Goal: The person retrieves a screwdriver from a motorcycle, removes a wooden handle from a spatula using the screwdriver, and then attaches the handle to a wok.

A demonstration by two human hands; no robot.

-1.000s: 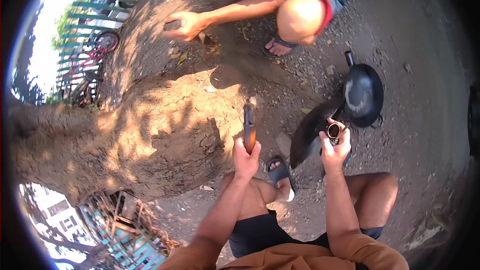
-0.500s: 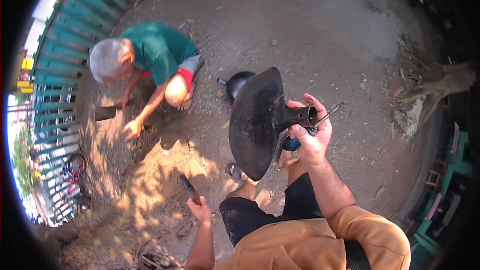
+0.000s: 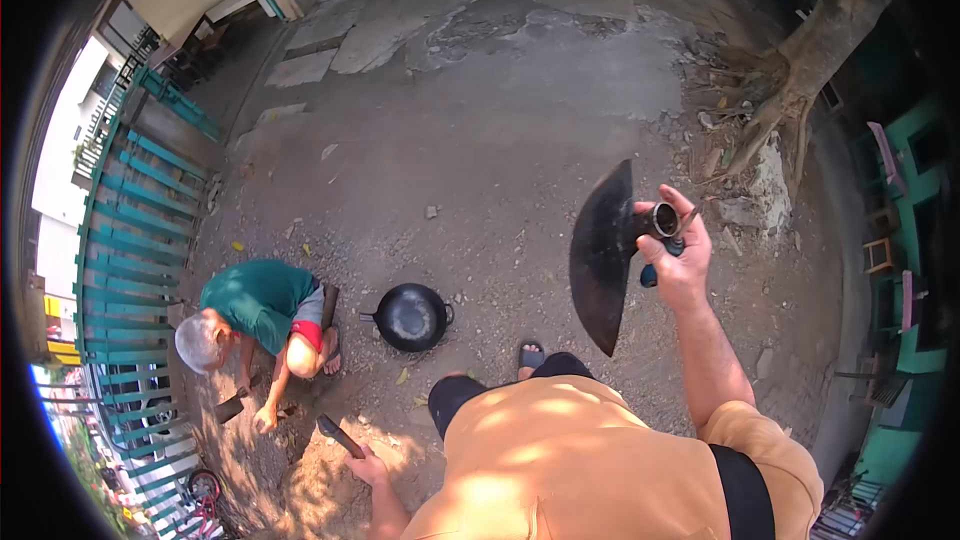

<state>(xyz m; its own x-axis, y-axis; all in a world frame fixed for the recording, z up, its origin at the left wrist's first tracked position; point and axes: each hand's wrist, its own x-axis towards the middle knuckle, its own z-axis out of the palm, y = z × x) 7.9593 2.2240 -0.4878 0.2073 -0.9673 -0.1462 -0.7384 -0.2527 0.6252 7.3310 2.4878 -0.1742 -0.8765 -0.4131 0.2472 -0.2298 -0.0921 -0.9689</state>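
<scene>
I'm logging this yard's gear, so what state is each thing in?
Wok: on the ground, upright, uncovered.
Dark blade: raised in the right hand, off the ground.
Blade's socket: mouth open, no shaft in it.
Dark stick: gripped at one end by the left hand, tilted.
Crouching person: bent forward, arms reaching down.

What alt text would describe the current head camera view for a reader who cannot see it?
The wearer's right hand holds up a dark, curved metal blade with a round socket, while the left hand holds a narrow tool. On stony ground, a black wok sits near a crouching person in green.
</scene>
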